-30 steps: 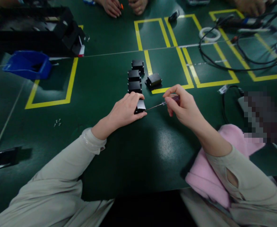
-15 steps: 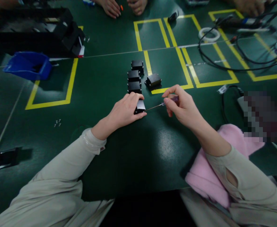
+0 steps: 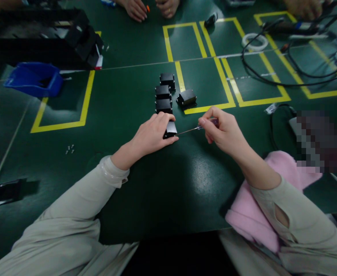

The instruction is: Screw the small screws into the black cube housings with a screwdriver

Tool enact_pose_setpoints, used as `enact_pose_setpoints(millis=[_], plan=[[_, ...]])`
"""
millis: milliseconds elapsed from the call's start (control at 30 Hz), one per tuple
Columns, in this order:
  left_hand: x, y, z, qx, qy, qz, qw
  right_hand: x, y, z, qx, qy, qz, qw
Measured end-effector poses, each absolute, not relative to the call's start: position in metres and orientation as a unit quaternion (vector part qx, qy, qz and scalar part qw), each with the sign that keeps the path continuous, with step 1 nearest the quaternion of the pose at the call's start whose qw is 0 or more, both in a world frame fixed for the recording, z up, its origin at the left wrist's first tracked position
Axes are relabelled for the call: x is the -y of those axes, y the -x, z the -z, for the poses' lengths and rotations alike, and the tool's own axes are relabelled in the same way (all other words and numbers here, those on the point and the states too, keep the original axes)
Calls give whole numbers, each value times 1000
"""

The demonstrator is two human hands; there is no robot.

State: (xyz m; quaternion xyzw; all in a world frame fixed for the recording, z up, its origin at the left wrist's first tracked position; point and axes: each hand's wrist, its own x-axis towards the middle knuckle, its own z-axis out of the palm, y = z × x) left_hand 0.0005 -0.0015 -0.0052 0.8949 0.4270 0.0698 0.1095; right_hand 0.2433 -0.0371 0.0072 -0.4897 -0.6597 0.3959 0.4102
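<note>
My left hand (image 3: 151, 136) is closed over a small black box (image 3: 170, 129) and pins it to the green table (image 3: 162, 184). My right hand (image 3: 224, 130) pinches a thin screwdriver (image 3: 195, 128) with a purple handle. Its metal tip touches the right side of the held box. Three more black boxes (image 3: 163, 98) stand in a column just beyond my left hand. A further black box (image 3: 187, 98) sits to their right on a yellow tape line.
A blue bin (image 3: 32, 78) and a black tray (image 3: 42, 36) are at the far left. Black cables (image 3: 286, 76) and a white tape roll (image 3: 254, 41) lie at the far right. Other people's hands (image 3: 149, 7) rest at the far edge. A pink cloth (image 3: 269, 180) lies under my right arm. Small screws (image 3: 70, 149) sit left.
My right hand's fingers have shifted slightly on the screwdriver handle. The left hand and the boxes have stayed where they were.
</note>
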Motion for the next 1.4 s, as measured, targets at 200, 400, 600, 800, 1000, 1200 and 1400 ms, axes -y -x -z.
enact_pose_setpoints(millis=[200, 400, 600, 800, 1000, 1200, 1400], plan=[[2, 0, 5, -430, -893, -66, 116, 38, -244, -10, 665, 473, -400, 419], [2, 0, 4, -429, -893, -67, 118, 37, -244, -8, 664, 495, -378, 413], [2, 0, 4, -428, -892, -68, 126, 38, -244, -7, 666, 482, -389, 416], [2, -1, 3, -433, -890, -65, 128, 37, -244, -7, 661, 486, -386, 421], [1, -1, 5, -429, -893, -69, 117, 36, -244, -6, 663, 477, -394, 421], [1, 0, 6, -426, -895, -70, 116, 36, -243, -6, 660, 481, -388, 427], [1, 0, 5, -427, -894, -67, 115, 36, -243, -8, 658, 479, -401, 421]])
